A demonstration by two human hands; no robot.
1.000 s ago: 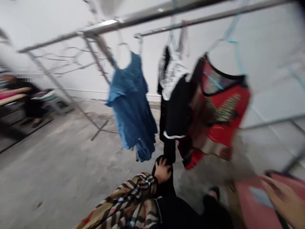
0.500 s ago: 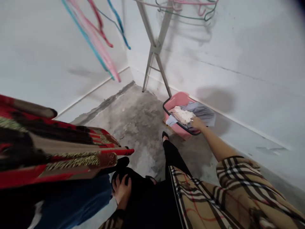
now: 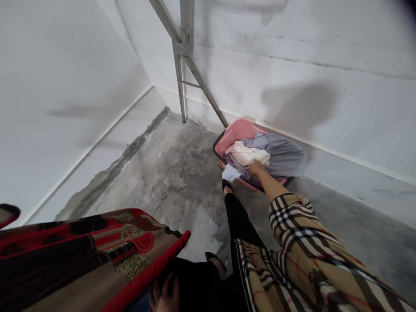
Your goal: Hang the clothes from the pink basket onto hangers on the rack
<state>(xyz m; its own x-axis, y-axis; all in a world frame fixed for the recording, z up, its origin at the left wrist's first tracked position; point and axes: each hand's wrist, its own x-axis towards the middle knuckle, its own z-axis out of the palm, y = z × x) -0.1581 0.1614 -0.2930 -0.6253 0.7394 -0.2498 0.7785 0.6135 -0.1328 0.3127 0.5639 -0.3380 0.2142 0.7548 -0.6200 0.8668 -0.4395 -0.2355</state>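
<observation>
One pull could snag at right.
Your right hand (image 3: 255, 167) touches the white garment (image 3: 249, 154), hold unclear; overlap might drag grey cloth (image 3: 286, 155) along.

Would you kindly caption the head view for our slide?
Right hand on clothes in a pink basket; left hand on leg.

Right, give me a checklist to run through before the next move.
1. Right hand at the cream cloth: ok, touching it.
2. Firm grip on it: cannot tell, partly hidden.
3. Left hand away from the pink basket: ok, resting on the black trousers.
4. Everything wholly inside the basket: not ok, grey cloth hangs over its rim.
5. Basket clear of the rack leg: cannot tell.
</observation>
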